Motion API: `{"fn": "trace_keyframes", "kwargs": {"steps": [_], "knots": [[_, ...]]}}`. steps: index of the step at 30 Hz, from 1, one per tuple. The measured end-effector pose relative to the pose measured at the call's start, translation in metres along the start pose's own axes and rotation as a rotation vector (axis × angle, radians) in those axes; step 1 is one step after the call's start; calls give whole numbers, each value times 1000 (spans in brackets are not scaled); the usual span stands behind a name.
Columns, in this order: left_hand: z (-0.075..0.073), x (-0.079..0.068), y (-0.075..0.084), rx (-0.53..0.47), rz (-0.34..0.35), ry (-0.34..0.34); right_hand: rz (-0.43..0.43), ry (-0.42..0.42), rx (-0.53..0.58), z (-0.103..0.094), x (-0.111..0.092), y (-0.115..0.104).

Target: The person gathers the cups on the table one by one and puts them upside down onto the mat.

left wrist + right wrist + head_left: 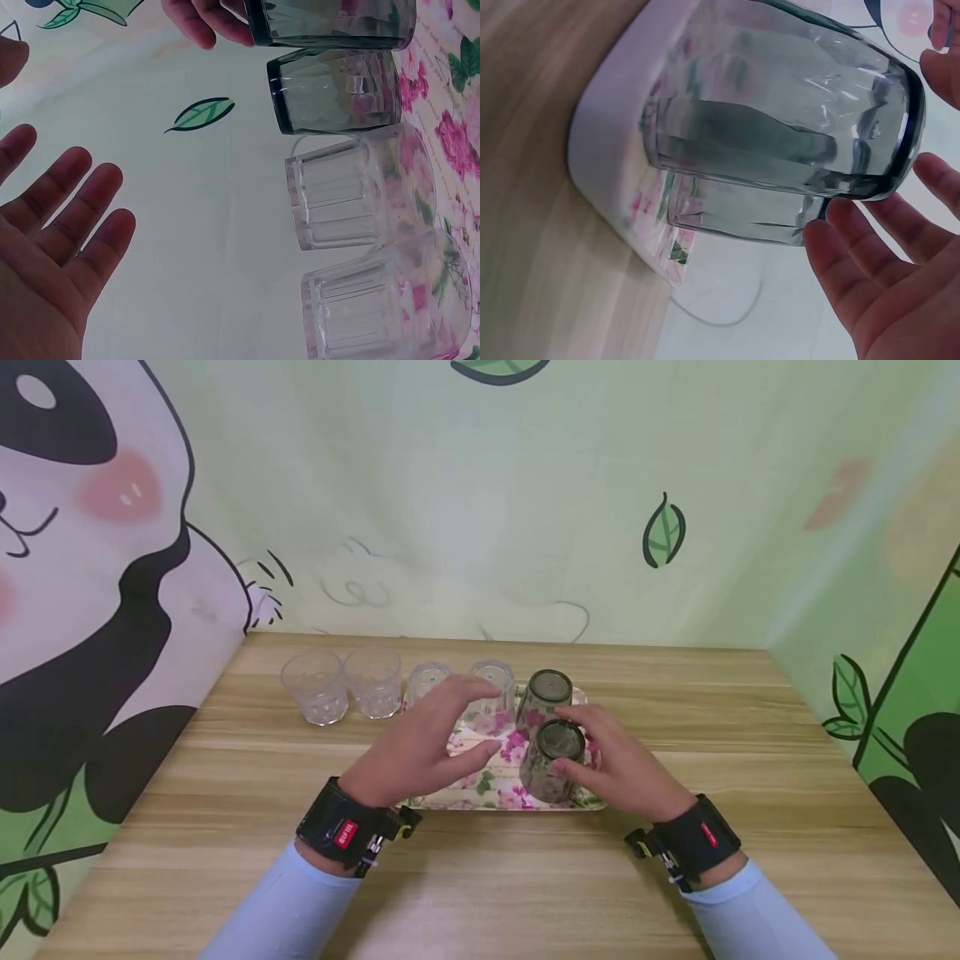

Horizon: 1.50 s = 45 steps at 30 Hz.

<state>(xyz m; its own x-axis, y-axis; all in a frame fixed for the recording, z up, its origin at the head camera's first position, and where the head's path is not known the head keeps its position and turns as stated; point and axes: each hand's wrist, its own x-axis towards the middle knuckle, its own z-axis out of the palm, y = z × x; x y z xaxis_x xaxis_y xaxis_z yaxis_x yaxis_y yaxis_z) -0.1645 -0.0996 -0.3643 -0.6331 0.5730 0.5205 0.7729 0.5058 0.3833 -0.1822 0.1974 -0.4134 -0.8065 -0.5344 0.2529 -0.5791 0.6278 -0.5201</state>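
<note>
One smoky glass (543,774) stands base-up at the near right of a flowered tray (468,793), with your right hand (626,768) set around its upper end and a second smoky glass (540,703), also inverted, just behind it. Your right fingers are parted and loose, thumb on one side and fingertips on the other, with no pinch to be seen; whether any of them touches the glass, these angles cannot tell.

The step in hand looks to be the handling of that front glass at its place on the tray, either a grasp or a release. If you mean to lift, the next move calls for an even closing on its sides; if to leave it, a wide withdrawal that spares the neighbour behind.

Your left hand (420,743) hangs over the tray's left side, fingers spread, thumb apart, holding nothing. Close to it, an inner clear glass (337,199) and an outer clear glass (352,307) stand inverted, in line with the smoky pair.

Left of the tray, two upright glasses, one outermost (315,689), one nearer the tray (373,685), stand on the wooden table (480,877).
</note>
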Motion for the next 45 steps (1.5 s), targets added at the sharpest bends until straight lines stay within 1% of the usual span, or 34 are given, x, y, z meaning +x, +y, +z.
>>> {"fn": "trace_keyframes", "kwargs": {"steps": [6, 13, 18, 23, 32, 38, 45], "knots": [[0, 1, 1, -20, 11, -4, -28, 38, -16, -5, 0, -2], [1, 1, 2, -19, 16, 0, -73, 85, -27, -13, -1, -10], [0, 0, 4, -21, 19, 0, -89, 112, -29, -18, -3, -15], [1, 0, 5, -9, 18, 0, -97, 114, -27, -21, -5, -20], [1, -1, 6, 9, 3, -25, -125, 111, -26, -27, -7, -30], [0, 0, 7, 11, 2, -29, -161, 120, -35, -32, -8, -38], [-1, -1, 10, 1, 12, -28, -200, 131, -42, -32, -9, -42]]}}
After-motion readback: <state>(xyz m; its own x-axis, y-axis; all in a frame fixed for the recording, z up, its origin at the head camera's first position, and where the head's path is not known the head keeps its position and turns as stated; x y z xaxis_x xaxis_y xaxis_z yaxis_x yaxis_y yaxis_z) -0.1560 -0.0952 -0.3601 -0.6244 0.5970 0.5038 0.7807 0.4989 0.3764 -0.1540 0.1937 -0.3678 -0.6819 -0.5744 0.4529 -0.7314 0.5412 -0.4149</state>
